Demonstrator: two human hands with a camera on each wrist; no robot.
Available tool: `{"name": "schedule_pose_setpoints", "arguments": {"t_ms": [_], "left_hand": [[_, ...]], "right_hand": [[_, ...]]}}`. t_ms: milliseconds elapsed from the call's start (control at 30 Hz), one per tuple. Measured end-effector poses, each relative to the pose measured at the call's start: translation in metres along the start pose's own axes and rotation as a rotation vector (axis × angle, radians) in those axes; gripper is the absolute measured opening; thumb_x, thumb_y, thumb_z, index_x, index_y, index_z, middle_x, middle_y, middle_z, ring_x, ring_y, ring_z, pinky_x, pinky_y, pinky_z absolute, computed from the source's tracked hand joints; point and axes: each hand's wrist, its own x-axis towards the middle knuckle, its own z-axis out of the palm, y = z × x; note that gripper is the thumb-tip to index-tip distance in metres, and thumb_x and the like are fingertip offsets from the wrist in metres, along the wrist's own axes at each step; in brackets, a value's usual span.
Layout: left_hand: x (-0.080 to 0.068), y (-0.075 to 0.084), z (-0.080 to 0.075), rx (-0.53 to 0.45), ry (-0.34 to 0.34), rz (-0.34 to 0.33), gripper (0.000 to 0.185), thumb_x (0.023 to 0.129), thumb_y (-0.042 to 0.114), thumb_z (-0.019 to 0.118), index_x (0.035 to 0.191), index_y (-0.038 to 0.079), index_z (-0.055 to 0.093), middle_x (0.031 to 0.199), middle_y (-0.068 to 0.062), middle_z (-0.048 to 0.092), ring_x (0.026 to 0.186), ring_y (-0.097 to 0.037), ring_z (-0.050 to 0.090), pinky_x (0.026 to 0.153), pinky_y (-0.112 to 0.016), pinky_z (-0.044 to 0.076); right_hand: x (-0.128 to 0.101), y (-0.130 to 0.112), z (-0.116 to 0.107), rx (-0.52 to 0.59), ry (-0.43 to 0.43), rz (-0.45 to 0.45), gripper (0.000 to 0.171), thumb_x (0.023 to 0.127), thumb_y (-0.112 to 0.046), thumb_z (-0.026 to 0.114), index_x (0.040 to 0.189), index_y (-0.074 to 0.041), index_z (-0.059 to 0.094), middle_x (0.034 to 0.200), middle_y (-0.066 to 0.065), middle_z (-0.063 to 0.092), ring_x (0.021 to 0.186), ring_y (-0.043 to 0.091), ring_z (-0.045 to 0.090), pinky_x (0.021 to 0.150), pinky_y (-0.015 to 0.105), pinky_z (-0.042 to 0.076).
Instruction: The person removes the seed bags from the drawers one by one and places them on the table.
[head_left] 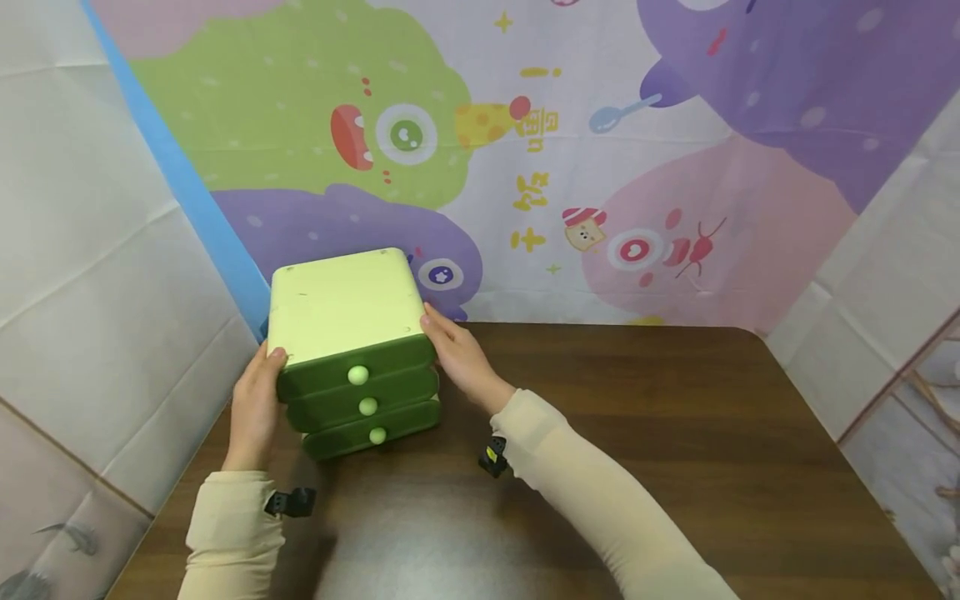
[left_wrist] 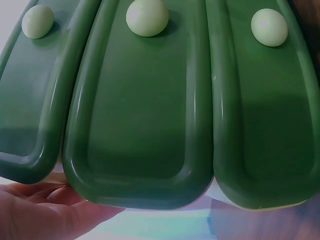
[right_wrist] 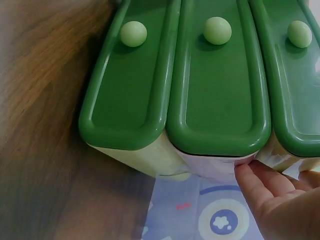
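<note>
Closed three-drawer cabinet, top in head view only, in the grip of our left hand and right hand

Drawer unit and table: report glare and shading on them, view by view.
Head view: pale glare on the near part of the table, drawer unit paler on top than in front; left wrist view: bright streaks along the rims of the drawer fronts; right wrist view: rims gleam too.
</note>
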Motion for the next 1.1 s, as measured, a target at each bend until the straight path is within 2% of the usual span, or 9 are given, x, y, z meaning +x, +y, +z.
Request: {"name": "schedule_pose_setpoints", "arguments": {"t_ms": [133, 233, 300, 367, 433, 567, 700, 933, 1100], "left_hand": [[-0.002, 0.0, 0.009, -0.01, -0.039, 0.018, 0.059, 0.104, 0.045, 0.037, 0.157, 0.022, 0.024, 0.162, -0.002, 0.026, 0.138, -0.011, 0.034, 0.098, -0.011, 0.038], [-0.003, 0.001, 0.017, -0.011, -0.059, 0.018, 0.061, 0.104, 0.045, 0.038, 0.157, 0.019, 0.022, 0.162, -0.002, 0.024, 0.143, -0.013, 0.029, 0.112, -0.022, 0.034], [-0.003, 0.002, 0.023, 0.01, -0.065, 0.027, 0.062, 0.104, 0.044, 0.038, 0.158, 0.017, 0.021, 0.163, -0.001, 0.022, 0.146, -0.014, 0.024, 0.12, -0.033, 0.026], [-0.004, 0.002, 0.028, 0.014, -0.073, 0.036, 0.063, 0.104, 0.043, 0.039, 0.158, 0.016, 0.02, 0.163, -0.001, 0.022, 0.148, -0.015, 0.021, 0.123, -0.041, 0.021], [-0.004, 0.003, 0.033, 0.017, -0.084, 0.043, 0.063, 0.104, 0.043, 0.039, 0.158, 0.016, 0.02, 0.163, -0.001, 0.022, 0.148, -0.015, 0.021, 0.123, -0.042, 0.02], [-0.005, 0.003, 0.043, 0.019, -0.118, 0.044, 0.062, 0.105, 0.043, 0.038, 0.158, 0.017, 0.019, 0.163, 0.0, 0.021, 0.148, -0.015, 0.021, 0.122, -0.043, 0.022], [-0.006, 0.003, 0.052, 0.04, -0.145, 0.042, 0.064, 0.104, 0.045, 0.038, 0.158, 0.017, 0.017, 0.163, 0.0, 0.02, 0.148, -0.015, 0.021, 0.121, -0.044, 0.024], [-0.009, 0.003, 0.071, 0.018, -0.185, 0.076, 0.064, 0.104, 0.042, 0.04, 0.158, 0.014, 0.019, 0.162, -0.004, 0.024, 0.148, -0.018, 0.024, 0.12, -0.045, 0.027], [-0.009, 0.001, 0.084, 0.019, -0.22, 0.096, 0.065, 0.104, 0.043, 0.042, 0.157, 0.013, 0.021, 0.162, -0.006, 0.024, 0.148, -0.021, 0.025, 0.118, -0.045, 0.031]], "right_hand": [[-0.008, 0.002, -0.01, 0.023, 0.004, -0.008, 0.054, 0.104, -0.048, 0.041, 0.153, -0.029, 0.032, 0.16, -0.01, 0.03, 0.134, 0.022, 0.049, 0.099, 0.039, 0.052], [-0.015, 0.005, -0.019, 0.045, 0.011, -0.01, 0.055, 0.104, -0.048, 0.041, 0.154, -0.029, 0.031, 0.16, -0.008, 0.029, 0.133, 0.023, 0.05, 0.1, 0.039, 0.052], [-0.02, 0.007, -0.025, 0.058, 0.016, -0.012, 0.055, 0.104, -0.048, 0.041, 0.154, -0.029, 0.031, 0.161, -0.008, 0.028, 0.134, 0.022, 0.049, 0.1, 0.04, 0.052], [-0.024, 0.008, -0.03, 0.07, 0.025, -0.02, 0.055, 0.103, -0.048, 0.041, 0.154, -0.028, 0.031, 0.161, -0.007, 0.027, 0.135, 0.022, 0.048, 0.1, 0.041, 0.051], [-0.029, 0.01, -0.035, 0.071, 0.034, -0.03, 0.056, 0.103, -0.048, 0.042, 0.154, -0.028, 0.031, 0.161, -0.006, 0.027, 0.134, 0.021, 0.049, 0.099, 0.042, 0.052], [-0.037, 0.013, -0.045, 0.072, 0.049, -0.056, 0.055, 0.103, -0.048, 0.042, 0.154, -0.028, 0.032, 0.159, -0.005, 0.031, 0.133, 0.02, 0.051, 0.097, 0.042, 0.053], [-0.044, 0.015, -0.055, 0.056, 0.058, -0.061, 0.054, 0.103, -0.05, 0.041, 0.153, -0.031, 0.032, 0.159, -0.009, 0.031, 0.138, 0.016, 0.044, 0.1, 0.044, 0.051], [-0.061, 0.017, -0.073, 0.008, 0.083, -0.082, 0.054, 0.103, -0.052, 0.04, 0.152, -0.033, 0.031, 0.159, -0.009, 0.031, 0.121, 0.022, 0.058, 0.084, 0.039, 0.056], [-0.071, 0.018, -0.088, -0.023, 0.104, -0.093, 0.055, 0.104, -0.05, 0.039, 0.154, -0.029, 0.032, 0.159, -0.005, 0.032, 0.121, 0.025, 0.059, 0.089, 0.042, 0.056]]}}
